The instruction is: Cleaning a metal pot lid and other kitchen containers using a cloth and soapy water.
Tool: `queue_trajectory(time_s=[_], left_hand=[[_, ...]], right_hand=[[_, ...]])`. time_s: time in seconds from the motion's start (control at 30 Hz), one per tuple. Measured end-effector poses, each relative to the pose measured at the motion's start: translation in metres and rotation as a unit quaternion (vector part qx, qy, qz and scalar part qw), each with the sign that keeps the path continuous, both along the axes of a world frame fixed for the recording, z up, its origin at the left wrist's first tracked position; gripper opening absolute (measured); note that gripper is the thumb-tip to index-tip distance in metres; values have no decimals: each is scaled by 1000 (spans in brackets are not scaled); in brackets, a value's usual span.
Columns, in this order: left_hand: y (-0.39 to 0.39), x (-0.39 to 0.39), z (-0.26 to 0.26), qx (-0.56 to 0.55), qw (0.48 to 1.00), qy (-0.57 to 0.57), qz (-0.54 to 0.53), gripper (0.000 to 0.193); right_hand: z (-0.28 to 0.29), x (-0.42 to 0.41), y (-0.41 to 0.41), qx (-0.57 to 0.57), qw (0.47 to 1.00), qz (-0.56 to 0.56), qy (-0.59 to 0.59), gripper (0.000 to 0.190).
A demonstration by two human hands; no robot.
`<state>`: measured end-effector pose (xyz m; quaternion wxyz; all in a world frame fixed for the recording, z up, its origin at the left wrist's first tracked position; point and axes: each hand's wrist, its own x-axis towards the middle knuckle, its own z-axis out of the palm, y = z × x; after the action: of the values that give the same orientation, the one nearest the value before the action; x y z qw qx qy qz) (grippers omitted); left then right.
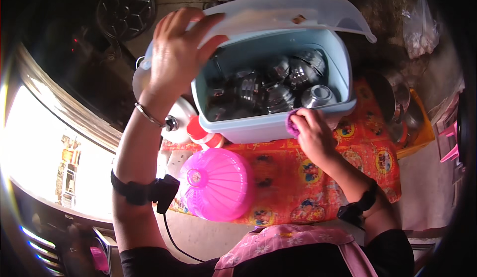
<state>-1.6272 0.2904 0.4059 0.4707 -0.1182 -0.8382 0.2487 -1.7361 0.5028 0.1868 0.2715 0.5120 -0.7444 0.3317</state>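
Note:
Before me stands a pale blue plastic storage box (pixel 242 133), holding several shiny metal bowls (pixel 281 98), one of them upside down near the front right corner. Its translucent lid (pixel 275 14) is tilted up behind the opening. My left hand (pixel 182 46) grips the lid near its left end; part of the grip is hidden. At the front rim, my right hand (pixel 315 131) presses a bunched purple cloth (pixel 292 123) against the box. Deep shadow hides much of the box's inside.
A pink plastic dome cover (pixel 220 184) lies on the red patterned tablecloth (pixel 283 172), left of centre. Beside the box are a red-lidded jar (pixel 199 130) and a white lid with a dark knob (pixel 171 123). Metalware stands in a yellow crate (pixel 419 135) at right.

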Motion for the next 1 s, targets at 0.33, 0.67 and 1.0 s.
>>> queue_trajectory(time_s=[0.33,0.67,1.0], left_hand=[[-33,18,-25,-41,996,0,-81,32],[-76,46,-37,15,994,5,-108,27],[-60,48,-91,-17,986,-116,-122,52]], right_hand=[[10,101,-159,66,991,108,34,9],[11,48,-65,66,990,-12,-125,31],[-7,21,45,-22,973,-203,-108,36]])
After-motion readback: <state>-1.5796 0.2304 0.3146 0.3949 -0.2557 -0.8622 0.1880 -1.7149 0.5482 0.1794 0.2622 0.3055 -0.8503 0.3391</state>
